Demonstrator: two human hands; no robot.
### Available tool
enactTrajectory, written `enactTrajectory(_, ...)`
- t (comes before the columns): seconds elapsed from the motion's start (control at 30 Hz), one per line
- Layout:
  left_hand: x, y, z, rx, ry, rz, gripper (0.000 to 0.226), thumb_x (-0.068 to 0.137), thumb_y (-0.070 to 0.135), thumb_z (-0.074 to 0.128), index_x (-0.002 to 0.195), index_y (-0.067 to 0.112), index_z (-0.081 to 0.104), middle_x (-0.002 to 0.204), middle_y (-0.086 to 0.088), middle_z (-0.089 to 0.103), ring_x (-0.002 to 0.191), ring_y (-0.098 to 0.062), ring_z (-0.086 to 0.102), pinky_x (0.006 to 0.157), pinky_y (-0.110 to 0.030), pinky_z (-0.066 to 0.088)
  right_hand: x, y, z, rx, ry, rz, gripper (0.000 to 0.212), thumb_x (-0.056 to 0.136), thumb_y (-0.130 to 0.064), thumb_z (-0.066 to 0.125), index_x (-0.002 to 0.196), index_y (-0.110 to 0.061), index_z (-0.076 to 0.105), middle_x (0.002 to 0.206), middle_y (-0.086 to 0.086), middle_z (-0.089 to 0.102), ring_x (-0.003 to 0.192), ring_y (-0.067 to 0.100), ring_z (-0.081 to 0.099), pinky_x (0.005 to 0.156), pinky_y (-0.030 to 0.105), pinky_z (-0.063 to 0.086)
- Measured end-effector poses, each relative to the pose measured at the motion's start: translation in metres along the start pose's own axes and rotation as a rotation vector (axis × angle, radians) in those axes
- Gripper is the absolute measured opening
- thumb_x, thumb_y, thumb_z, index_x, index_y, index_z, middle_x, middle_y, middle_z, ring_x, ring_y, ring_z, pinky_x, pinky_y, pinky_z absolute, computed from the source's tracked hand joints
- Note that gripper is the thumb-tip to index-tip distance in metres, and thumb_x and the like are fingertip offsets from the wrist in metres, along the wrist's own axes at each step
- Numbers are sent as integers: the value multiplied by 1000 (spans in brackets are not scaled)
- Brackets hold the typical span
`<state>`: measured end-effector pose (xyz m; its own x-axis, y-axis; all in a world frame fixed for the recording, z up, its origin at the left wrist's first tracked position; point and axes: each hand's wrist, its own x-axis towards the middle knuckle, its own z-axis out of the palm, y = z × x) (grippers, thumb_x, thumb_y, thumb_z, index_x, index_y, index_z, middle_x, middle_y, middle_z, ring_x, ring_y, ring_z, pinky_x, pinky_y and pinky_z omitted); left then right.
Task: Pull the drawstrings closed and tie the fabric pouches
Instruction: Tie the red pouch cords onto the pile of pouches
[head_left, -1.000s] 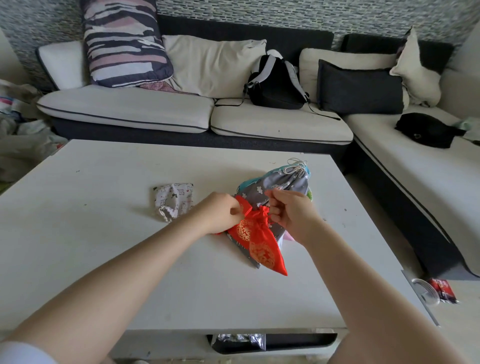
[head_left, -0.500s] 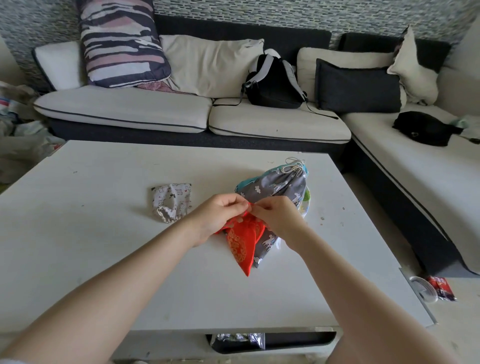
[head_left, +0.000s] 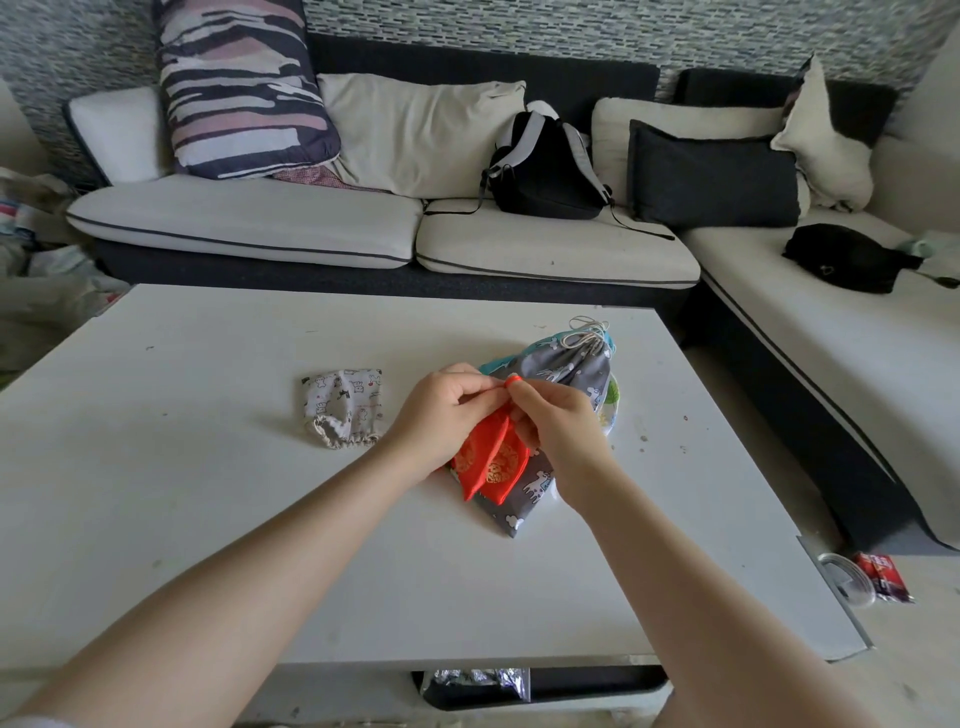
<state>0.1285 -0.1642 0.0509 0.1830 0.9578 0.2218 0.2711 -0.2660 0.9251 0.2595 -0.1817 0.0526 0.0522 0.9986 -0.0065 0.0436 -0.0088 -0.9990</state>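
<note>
Hands meet above the table (head_left: 208, 519): left hand (head_left: 441, 410) and right hand (head_left: 558, 431) both pinch the top of the red pouch (head_left: 485, 462), which hangs over the grey pouch (head_left: 566, 374); a white printed pouch (head_left: 343, 405) lies nearby, apart.

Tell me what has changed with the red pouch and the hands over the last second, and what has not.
The left hand and right hand drew together and rose, now pinching the red pouch at its top; before, they gripped its neck further apart. The pouch swung from lying slanted to the right to hanging below the fingers. The grey pouch beneath, the white printed pouch and the table stayed put.
</note>
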Motion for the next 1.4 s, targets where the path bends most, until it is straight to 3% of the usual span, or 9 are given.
enactTrajectory(0.2, -2, 7, 0, -382, -213, -238, 14, 85, 29, 59, 83, 23, 71, 75, 3, 72, 67, -5, 66, 58, -14, 49, 0, -9, -3, 27, -23, -10, 17, 87, -18, 59, 75, -21, 71, 46, -12, 50, 45, 4, 43, 47, 15, 37)
enactTrajectory(0.37, 3, 3, -8, -573, -218, -381, 18, 84, 21, 58, 70, 19, 68, 67, 5, 67, 66, -10, 59, 63, -22, 42, 6, -16, -16, 213, -105, 38, 22, 90, 0, 46, 102, 2, 65, 65, 3, 56, 54, 11, 52, 55, 20, 43)
enactTrajectory(0.63, 3, 8, 0, 16, -273, -341, 30, 91, 16, 50, 62, 21, 56, 63, 2, 55, 62, -14, 50, 65, -27, 41, 11, -28, -15, -252, -126, -241, 32, 84, 5, 53, 81, -23, 67, 76, -9, 69, 69, -7, 63, 68, 5, 45)
enactTrajectory(0.77, 3, 12, 0, 289, -309, -208, 33, 92, 19, 47, 61, 24, 55, 60, 8, 52, 53, -6, 46, 45, -13, 34, 16, -29, -12, -424, -180, -255, 21, 84, -4, 61, 93, -20, 70, 82, -6, 70, 77, -2, 64, 80, 8, 47)
enactTrajectory(0.87, 1, 13, -2, 399, -378, -88, 30, 96, 21, 44, 66, 23, 53, 65, 12, 51, 57, 1, 45, 46, -7, 32, 20, -28, -9, -434, -178, -224, 27, 82, -8, 66, 104, -22, 69, 86, -2, 73, 76, -4, 63, 80, 8, 46)
enactTrajectory(1.07, -1, 12, 4, 213, -287, -125, 36, 96, 25, 43, 63, 17, 51, 50, 10, 48, 42, 3, 42, 43, -10, 30, 24, -26, 0, -453, -107, -240, 42, 78, -14, 69, 118, -26, 61, 79, -3, 74, 75, 2, 66, 79, 19, 51)
enactTrajectory(1.17, 0, 11, 2, -7, -258, -233, 34, 96, 28, 44, 65, 17, 52, 61, 4, 51, 58, -12, 44, 60, -26, 33, 26, -25, -5, -410, -71, -218, 51, 79, -19, 68, 127, -28, 52, 74, -7, 71, 66, 3, 61, 68, 20, 49)
enactTrajectory(1.3, 3, 8, -3, -61, -209, -234, 33, 96, 20, 42, 65, 18, 51, 55, 14, 53, 61, -11, 45, 62, -24, 34, 20, -20, -13, -339, -141, -116, 16, 83, -3, 62, 95, -13, 63, 67, 2, 65, 59, 11, 60, 57, 18, 50)
enactTrajectory(1.4, 4, 8, -2, -59, -207, -246, 36, 95, 19, 43, 60, 21, 52, 48, 16, 52, 49, 1, 44, 56, -22, 34, 19, -17, -17, -260, -151, -110, 22, 82, 6, 61, 74, -14, 58, 64, 11, 62, 52, 9, 58, 55, 15, 50)
